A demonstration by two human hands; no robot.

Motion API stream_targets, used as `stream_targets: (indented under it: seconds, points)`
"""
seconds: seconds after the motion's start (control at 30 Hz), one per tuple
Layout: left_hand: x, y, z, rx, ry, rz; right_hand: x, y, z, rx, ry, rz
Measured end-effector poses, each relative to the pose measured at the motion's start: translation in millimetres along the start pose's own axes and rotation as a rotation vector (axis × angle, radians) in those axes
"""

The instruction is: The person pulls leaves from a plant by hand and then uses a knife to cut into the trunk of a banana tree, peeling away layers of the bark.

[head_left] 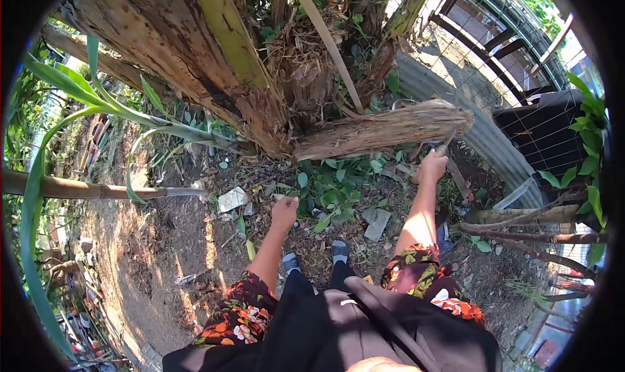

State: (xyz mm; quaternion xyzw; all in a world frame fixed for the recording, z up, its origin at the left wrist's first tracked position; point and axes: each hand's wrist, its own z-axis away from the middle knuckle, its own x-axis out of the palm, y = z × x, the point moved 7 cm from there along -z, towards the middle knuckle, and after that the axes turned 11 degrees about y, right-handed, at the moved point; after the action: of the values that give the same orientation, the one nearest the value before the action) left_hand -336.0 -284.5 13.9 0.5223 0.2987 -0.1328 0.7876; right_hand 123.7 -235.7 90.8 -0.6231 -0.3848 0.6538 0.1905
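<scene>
Garden dirt below, right hand (pixel 432 167) at two o'clock, fingers clenched on a blade handle (pixel 448 143), hacking the fibrous stalk (pixel 384 130); left hand (pixel 284 212) fisted, empty.

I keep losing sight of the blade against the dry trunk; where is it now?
In the head view, right of centre: the blade rises from the raised right hand, its tip at the frayed end of the dry trunk.

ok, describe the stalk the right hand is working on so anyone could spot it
Start at the big plant clump at the top of the view. A dry brown stalk juts from its base toward the fence, above the right hand. Unlike the upright stems, it lies sideways with a frayed, fibrous end.
</scene>
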Motion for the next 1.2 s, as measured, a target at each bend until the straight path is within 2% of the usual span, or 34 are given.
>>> stream_targets:
  seconds: [0.03, 0.07, 0.13, 0.2, 0.23, 0.27, 0.3, 0.33, 0.4, 0.53, 0.6, 0.73, 0.87, 0.97, 1.07, 1.2]
  points:
    - [12, -2, 1, -0.098, -0.063, 0.009, -20, 9, 0, 0.003, 0.026, 0.011]
    - [19, 3, 1, -0.095, -0.07, 0.008, -27, 23, -3, 0.009, 0.002, -0.042]
    - [32, 18, 5, -0.043, -0.109, -0.084, -35, 34, 1, -0.122, -0.006, -0.011]
    - [42, 34, 8, -0.114, -0.135, -0.017, -28, 55, 8, 0.075, -0.184, -0.043]
    - [46, 40, 7, -0.133, -0.133, 0.01, -25, 62, 14, 0.147, -0.208, -0.052]
    - [49, 48, 5, -0.152, -0.13, 0.038, -1, 94, 2, 0.012, -0.142, -0.026]
    - [53, 53, 2, -0.145, -0.137, 0.069, 6, 99, 6, 0.014, -0.159, -0.023]
    - [58, 56, -2, -0.149, -0.135, 0.064, 10, 100, 15, 0.017, -0.178, -0.017]
    - [59, 73, -13, 0.053, -0.051, 0.082, 17, 91, 33, 0.019, -0.277, -0.055]
    - [61, 99, -18, 0.053, -0.049, 0.163, 32, 67, 50, -0.112, -0.389, -0.067]
    - [58, 104, -18, 0.021, -0.073, 0.154, 23, 45, 56, -0.068, -0.432, -0.072]
    - [52, 99, -30, 0.003, -0.101, 0.18, 18, 23, 64, -0.023, -0.49, -0.062]
    - [50, 80, -39, -0.12, -0.118, 0.212, 34, 27, 75, -0.06, -0.565, 0.025]
    - [33, 64, -47, -0.21, -0.146, 0.139, 62, 47, 110, 0.219, -0.742, -0.15]
    - [28, 28, -58, -0.279, -0.157, 0.074, 79, 66, 156, 0.346, -0.846, -0.154]
    - [26, -13, -62, -0.244, -0.097, 0.033, 96, 96, 200, 0.267, -0.973, 0.06]
